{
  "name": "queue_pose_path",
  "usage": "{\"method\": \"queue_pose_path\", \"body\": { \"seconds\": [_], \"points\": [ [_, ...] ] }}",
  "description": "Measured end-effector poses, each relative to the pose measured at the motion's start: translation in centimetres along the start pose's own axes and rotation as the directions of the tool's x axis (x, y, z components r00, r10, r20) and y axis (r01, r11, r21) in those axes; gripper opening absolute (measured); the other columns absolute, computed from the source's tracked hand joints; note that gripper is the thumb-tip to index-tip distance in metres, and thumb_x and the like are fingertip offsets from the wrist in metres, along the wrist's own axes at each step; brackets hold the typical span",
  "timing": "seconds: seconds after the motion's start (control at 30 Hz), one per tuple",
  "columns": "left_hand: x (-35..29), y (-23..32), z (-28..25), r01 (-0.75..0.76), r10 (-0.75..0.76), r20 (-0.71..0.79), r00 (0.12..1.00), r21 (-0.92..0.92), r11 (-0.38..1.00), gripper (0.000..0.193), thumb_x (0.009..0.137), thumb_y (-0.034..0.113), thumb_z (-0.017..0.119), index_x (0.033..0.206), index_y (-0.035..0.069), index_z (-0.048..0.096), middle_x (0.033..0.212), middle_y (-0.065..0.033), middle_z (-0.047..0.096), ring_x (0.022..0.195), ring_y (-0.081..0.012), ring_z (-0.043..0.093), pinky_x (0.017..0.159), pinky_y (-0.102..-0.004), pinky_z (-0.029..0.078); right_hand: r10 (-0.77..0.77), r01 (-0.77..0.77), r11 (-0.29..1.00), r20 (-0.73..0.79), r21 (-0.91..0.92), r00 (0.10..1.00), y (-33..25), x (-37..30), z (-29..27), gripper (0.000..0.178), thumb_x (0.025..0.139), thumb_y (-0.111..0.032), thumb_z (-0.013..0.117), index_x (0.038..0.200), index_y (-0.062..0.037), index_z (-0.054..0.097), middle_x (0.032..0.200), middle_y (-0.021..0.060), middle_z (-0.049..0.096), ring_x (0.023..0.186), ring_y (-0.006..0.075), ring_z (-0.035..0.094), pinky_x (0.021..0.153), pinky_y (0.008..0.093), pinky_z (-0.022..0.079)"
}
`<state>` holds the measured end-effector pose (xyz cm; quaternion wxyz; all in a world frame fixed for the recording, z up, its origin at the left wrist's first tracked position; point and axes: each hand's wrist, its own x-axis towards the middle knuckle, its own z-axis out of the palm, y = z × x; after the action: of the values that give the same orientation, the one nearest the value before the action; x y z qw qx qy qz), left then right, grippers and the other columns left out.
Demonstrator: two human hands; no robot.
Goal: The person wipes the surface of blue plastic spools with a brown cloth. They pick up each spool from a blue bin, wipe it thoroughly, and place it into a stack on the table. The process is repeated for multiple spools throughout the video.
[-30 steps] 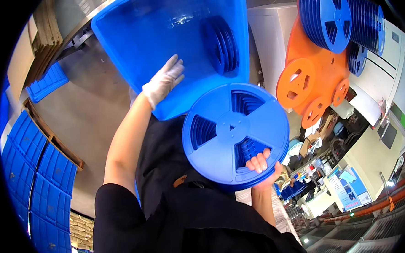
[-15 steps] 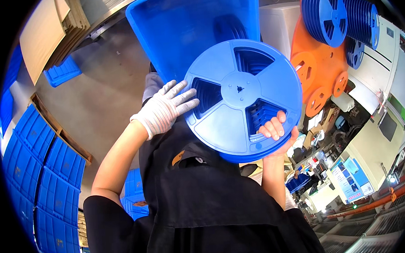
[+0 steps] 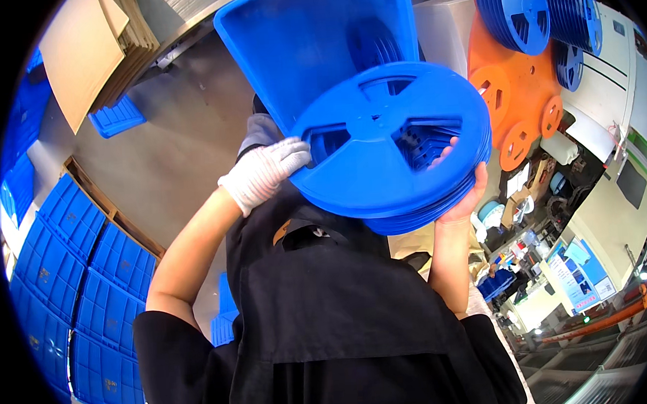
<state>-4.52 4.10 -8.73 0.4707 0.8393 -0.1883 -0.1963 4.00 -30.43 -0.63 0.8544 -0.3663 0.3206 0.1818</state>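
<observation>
In our two hands' space, in front of the black clothing point(image 3: 343, 303), we have a stack of blue reels point(image 3: 388, 180). It is tilted, with the face of the top reel turned up to us, and the edges of the lower ones are visible at the lower right. Our right hand point(image 3: 463, 195), which looks bare, has its grip closed on the right side of this stack: some fingers come through a window of the reels, and the palm is at the outer rim. Our left hand point(image 3: 267, 172) wears a white glove and has its bent fingers at the left rim; we cannot tell whether its grip is really closed there.

Behind the stack we see the blue bin point(image 3: 308, 56), whose lower right corner is covered from our view. Inside it, some dark blue reels point(image 3: 374, 42) stand on edge. To the right is an orange board point(image 3: 534, 96), with more blue reels point(image 3: 526, 16) at its upper part and orange discs point(image 3: 493, 94) lower. On the left side we notice cardboard sheets point(image 3: 82, 57) and many blue crates point(image 3: 103, 316).
</observation>
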Motion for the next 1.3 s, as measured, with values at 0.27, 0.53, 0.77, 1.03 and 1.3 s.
{"method": "queue_pose_path", "body": {
  "seconds": [0.27,0.53,0.77,1.03,1.3],
  "points": [
    [-4.1,-0.8,0.0,0.029,-0.399,0.036,0.916,-0.999,-0.023,0.041,0.079,0.009,0.074,0.116,0.002,0.06,0.114,-0.0148,0.065,0.11,-0.0257,0.061,0.092,-0.0349,0.051,0.038,-0.036,0.991,0.012,-0.13,0.999,0.1,-0.8,-1.7,0.054,0.089,-0.029,0.057,0.134,-0.0009,0.045,0.11,0.0121,0.064,0.1,0.0271,0.063,0.086,0.0437,0.053],
    [-4.3,-1.1,2.3,-0.112,-0.405,0.045,0.913,-0.928,-0.356,0.038,0.075,0.013,0.08,0.106,0.004,0.062,0.107,-0.0131,0.065,0.106,-0.0339,0.063,0.095,-0.0494,0.052,0.069,-0.096,0.978,-0.145,-0.184,0.987,-0.5,-2.1,-4.4,0.051,0.088,-0.025,0.059,0.131,-0.0005,0.047,0.105,0.0113,0.064,0.102,0.0283,0.063,0.091,0.0457,0.052],
    [-2.8,-0.8,3.8,-0.091,-0.364,0.052,0.93,-0.927,-0.364,0.038,0.077,0.017,0.079,0.109,0.005,0.061,0.109,-0.0136,0.065,0.108,-0.033,0.062,0.096,-0.0474,0.051,0.11,-0.156,0.967,-0.219,-0.204,0.969,-0.3,-3.1,-5.8,0.053,0.083,-0.019,0.057,0.132,0.0003,0.046,0.116,0.0193,0.062,0.107,0.0346,0.061,0.097,0.0506,0.047],
    [0.2,-1.6,7.7,-0.041,-0.543,0.11,0.832,-0.965,-0.259,0.048,0.073,0.019,0.081,0.114,0.005,0.059,0.11,-0.0121,0.066,0.108,-0.0327,0.063,0.09,-0.045,0.055,0.072,-0.089,0.991,-0.163,-0.099,0.984,-2.0,-4.2,-9.8,0.046,0.091,-0.037,0.055,0.121,-0.0031,0.049,0.089,0.008,0.057,0.082,0.0221,0.056,0.082,0.0422,0.049],
    [14.1,-8.3,14.5,0.356,-0.797,0.134,0.589,-0.928,0.107,0.044,0.088,0.008,0.057,0.131,0.006,0.045,0.121,-0.0149,0.057,0.109,-0.0333,0.06,0.089,-0.0421,0.054,0.005,-0.008,0.983,0.015,0.183,1.0,-4.9,-5.1,-14.8,0.044,0.092,-0.048,0.054,0.109,-0.0079,0.048,0.071,0.001,0.043,0.065,0.0136,0.043,0.069,0.0324,0.039]
  ]
}}
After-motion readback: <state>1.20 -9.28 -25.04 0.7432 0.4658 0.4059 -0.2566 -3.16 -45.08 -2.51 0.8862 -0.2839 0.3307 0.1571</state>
